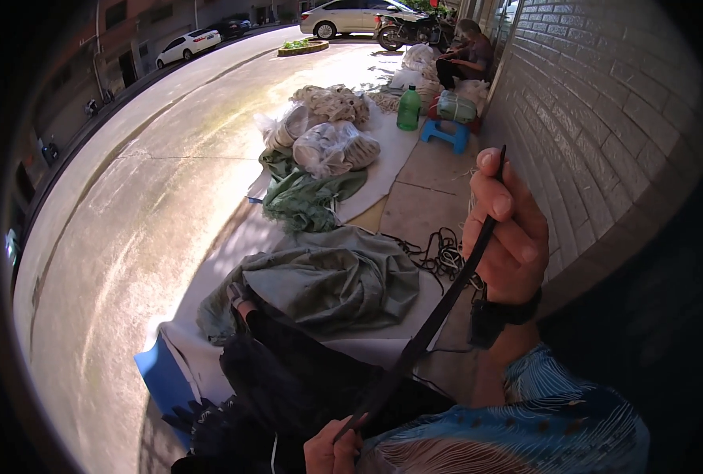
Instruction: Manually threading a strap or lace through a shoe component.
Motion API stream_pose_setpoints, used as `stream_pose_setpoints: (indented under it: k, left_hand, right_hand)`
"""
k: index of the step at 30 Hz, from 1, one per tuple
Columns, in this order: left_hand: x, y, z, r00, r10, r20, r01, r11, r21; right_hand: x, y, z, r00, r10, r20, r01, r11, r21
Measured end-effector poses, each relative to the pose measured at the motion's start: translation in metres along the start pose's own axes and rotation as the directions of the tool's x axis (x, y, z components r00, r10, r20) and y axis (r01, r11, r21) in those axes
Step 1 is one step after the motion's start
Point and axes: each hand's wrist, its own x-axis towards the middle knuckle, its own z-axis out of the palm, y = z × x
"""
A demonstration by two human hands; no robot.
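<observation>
A long, flat black strap (426,332) runs taut on a slant between my two hands. My right hand (509,229), raised at the right with a black watch on its wrist, pinches the upper end, and the tip sticks out above the fingers. Down at the bottom edge, my left hand (331,450) is closed around the lower end; part of this hand is cut off by the frame. Black fabric (304,371) spreads beneath the strap. Beyond it a crumpled grey-green cloth (328,276) lies on a pale sheet. Tangled black cords (442,253) rest behind my right hand.
Farther off are a green sack (308,197), clear plastic bags of pale material (335,148), a green bottle (409,109) and a blue stool (444,136) bearing a bundle. A person (470,55) sits by the brick wall (596,103). Parked vehicles stand along the road.
</observation>
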Motion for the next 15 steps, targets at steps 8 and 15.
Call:
stream_pose_setpoints:
  k: [8,15]
  left_hand:
    - [-0.003,0.010,-0.001,0.999,-0.033,0.026,0.032,0.999,0.037]
    - [-0.007,0.002,-0.017,0.975,0.220,-0.033,-0.168,0.826,0.537]
  right_hand:
    - [0.004,-0.035,0.011,0.979,-0.031,0.201,0.030,1.000,0.006]
    - [0.019,-0.137,0.066,0.889,-0.365,0.276,0.444,0.833,-0.330]
